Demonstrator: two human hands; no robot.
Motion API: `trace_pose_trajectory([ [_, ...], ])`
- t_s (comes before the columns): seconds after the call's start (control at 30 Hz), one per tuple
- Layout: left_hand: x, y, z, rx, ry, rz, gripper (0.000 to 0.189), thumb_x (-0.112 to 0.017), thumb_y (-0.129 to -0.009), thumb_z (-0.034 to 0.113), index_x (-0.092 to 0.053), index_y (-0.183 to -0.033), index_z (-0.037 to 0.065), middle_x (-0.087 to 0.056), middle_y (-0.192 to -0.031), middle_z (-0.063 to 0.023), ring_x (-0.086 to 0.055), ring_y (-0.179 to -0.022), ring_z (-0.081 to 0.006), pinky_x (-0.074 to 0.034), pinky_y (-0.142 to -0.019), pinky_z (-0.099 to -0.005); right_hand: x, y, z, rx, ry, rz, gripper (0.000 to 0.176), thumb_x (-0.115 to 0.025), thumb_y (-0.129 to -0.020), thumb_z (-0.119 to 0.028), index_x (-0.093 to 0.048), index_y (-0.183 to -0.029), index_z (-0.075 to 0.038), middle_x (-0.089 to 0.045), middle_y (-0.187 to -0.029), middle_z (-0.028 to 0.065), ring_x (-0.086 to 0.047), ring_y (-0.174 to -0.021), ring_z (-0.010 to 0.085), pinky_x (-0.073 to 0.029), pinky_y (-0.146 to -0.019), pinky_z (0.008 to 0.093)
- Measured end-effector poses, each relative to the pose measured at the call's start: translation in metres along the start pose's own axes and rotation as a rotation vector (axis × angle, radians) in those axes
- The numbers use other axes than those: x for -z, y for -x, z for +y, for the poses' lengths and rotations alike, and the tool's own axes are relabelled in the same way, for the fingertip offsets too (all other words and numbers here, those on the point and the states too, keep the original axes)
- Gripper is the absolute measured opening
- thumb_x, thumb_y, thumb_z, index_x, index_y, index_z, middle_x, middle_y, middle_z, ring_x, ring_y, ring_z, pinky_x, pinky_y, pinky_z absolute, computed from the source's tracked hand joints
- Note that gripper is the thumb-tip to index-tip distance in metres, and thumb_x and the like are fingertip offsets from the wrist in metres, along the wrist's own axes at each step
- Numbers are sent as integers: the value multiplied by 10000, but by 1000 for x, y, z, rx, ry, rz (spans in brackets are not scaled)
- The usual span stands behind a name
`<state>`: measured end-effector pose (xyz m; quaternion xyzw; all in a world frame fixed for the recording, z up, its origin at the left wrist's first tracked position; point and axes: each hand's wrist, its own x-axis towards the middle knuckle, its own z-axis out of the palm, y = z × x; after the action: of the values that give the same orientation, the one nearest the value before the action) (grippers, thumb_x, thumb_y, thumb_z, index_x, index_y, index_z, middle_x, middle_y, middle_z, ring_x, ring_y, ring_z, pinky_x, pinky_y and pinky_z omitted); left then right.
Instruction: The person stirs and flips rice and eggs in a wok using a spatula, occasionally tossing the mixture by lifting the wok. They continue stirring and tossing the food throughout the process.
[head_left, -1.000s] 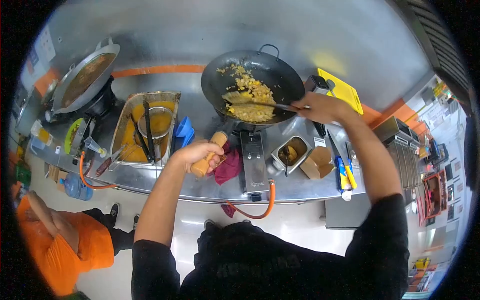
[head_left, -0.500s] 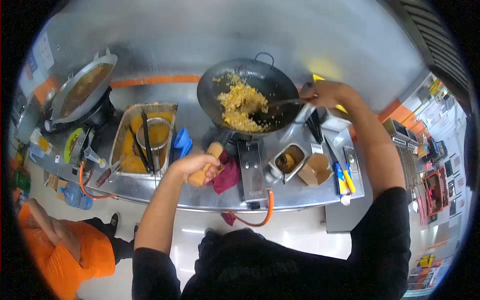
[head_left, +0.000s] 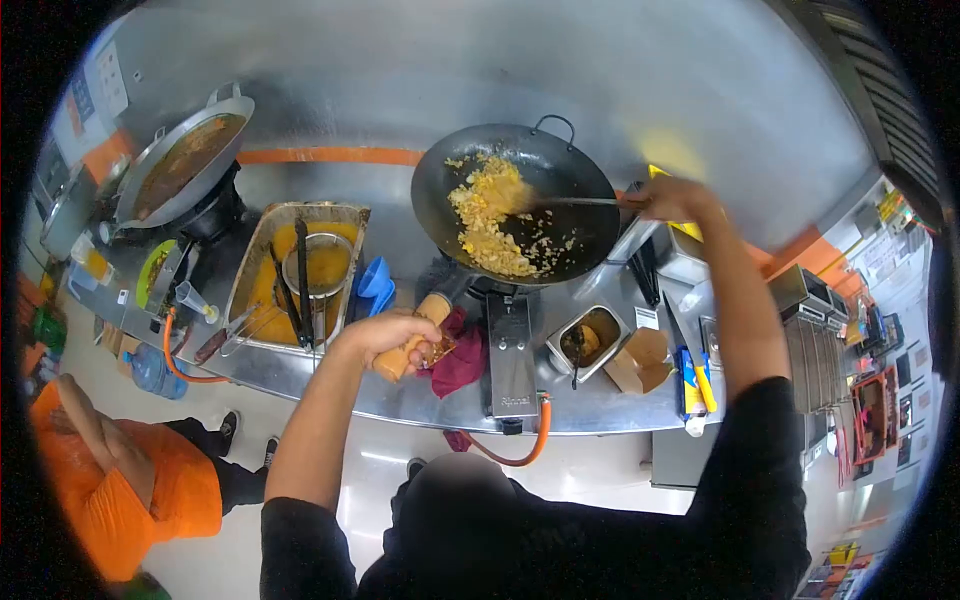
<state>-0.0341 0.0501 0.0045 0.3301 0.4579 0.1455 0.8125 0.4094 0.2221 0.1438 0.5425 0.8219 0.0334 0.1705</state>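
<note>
A dark wok [head_left: 580, 180] sits on a burner, with yellow-brown fried food [head_left: 490, 225] spread over its left and middle part. My left hand [head_left: 405, 342] is wrapped round the wok's wooden handle [head_left: 433, 308], to the lower left of the pan. At the wok's right, my right hand [head_left: 672, 200] grips a long metal ladle [head_left: 580, 201], whose blurred head is in the food. A maroon cloth [head_left: 459, 360] lies just right of my left hand.
Left of the wok are a tray of orange liquid [head_left: 262, 235] with a strainer and a blue scoop [head_left: 376, 285]. A large pan [head_left: 195, 160] stands farther left. A metal container [head_left: 590, 340], cardboard box [head_left: 640, 362] and yellow-handled knife [head_left: 704, 385] lie right. A person in orange [head_left: 170, 480] is lower left.
The ladle head has shifted within the food, and the food lies differently in the wok. Both hands keep their grips. The whole view has shifted slightly, with the counter things appearing farther right.
</note>
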Motion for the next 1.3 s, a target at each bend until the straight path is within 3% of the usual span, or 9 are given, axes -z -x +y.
trace_pose_trajectory([
  [0.03, -1, -2, 0, 14, 20, 5, 171, -637, -840, 157, -501, -912, 82, -484, -624, 12, -475, -487, -88, -421, -443, -267, 25, 21, -55, -61, -356, -94, 446, -645, -767, -161, -639, -1208, -220, -656, -787, 58, -580, -663, 164, -474, -625, 296],
  [0.27, -2, -6, -8, -26, -10, 7, 172, -628, -839, 157, -497, -920, 81, -491, -637, 10, -475, -498, -87, -421, -438, -264, 47, 67, -36, -109, -459, -348, 357, -623, -824, -253, -667, -1173, -189, -640, -732, 60, -555, -609, 108, -477, -576, 301],
  [0.43, -25, -9, -13, -71, -4, 51, 182, -617, -833, 162, -512, -943, 62, -485, -645, 6, -475, -505, -93, -429, -440, -265, 48, 51, -52, 186, -327, 69, 293, -592, -834, -202, -699, -1093, -117, -610, -684, 64, -520, -601, 134, -447, -572, 314],
  [0.7, -52, -21, -28, -150, 32, 111, 188, -623, -835, 172, -542, -963, 60, -493, -668, 4, -478, -522, -92, -441, -454, -264, 109, 70, -93, -229, -172, -453, 284, -577, -832, -299, -724, -1036, -167, -524, -565, 18, -462, -422, 119, -375, -384, 287],
  [0.8, -52, -24, -28, -144, -1, 111, 176, -622, -835, 164, -537, -952, 63, -506, -679, -1, -487, -530, -93, -442, -460, -261, 80, 59, -107, -189, -255, -322, 294, -542, -858, -290, -710, -1046, -138, -592, -638, 55, -511, -498, 162, -440, -468, 324],
  [0.97, -49, -20, -24, -174, 39, 105, 159, -626, -829, 156, -523, -920, 76, -520, -685, -14, -499, -534, -99, -450, -462, -262, 59, 106, -88, 397, -339, -137, 348, -476, -910, -292, -658, -1016, -16, -680, -873, 172, -641, -859, 303, -485, -804, 408],
  [1.07, -50, -26, -33, -168, 51, 86, 177, -619, -822, 143, -465, -884, 81, -521, -673, -23, -518, -514, -110, -477, -442, -282, 2, 53, -148, -98, -301, -175, 393, -462, -901, -316, -692, -899, 2, -672, -886, 229, -658, -757, 321, -501, -687, 449],
  [1.27, -41, -27, -30, -151, 43, 35, 189, -617, -819, 136, -452, -891, 81, -515, -669, -24, -519, -517, -116, -468, -438, -283, 67, 107, -143, 194, -193, -249, 398, -457, -887, -285, -679, -884, 45, -662, -929, 256, -654, -856, 376, -501, -769, 463],
  [1.3, -43, -24, -32, -137, 45, 31, 189, -617, -819, 136, -452, -891, 81, -515, -669, -24, -519, -517, -116, -468, -438, -283, 59, 95, -155, 10, -166, -241, 388, -462, -876, -285, -687, -898, 30, -663, -937, 248, -654, -877, 380, -502, -785, 465],
])
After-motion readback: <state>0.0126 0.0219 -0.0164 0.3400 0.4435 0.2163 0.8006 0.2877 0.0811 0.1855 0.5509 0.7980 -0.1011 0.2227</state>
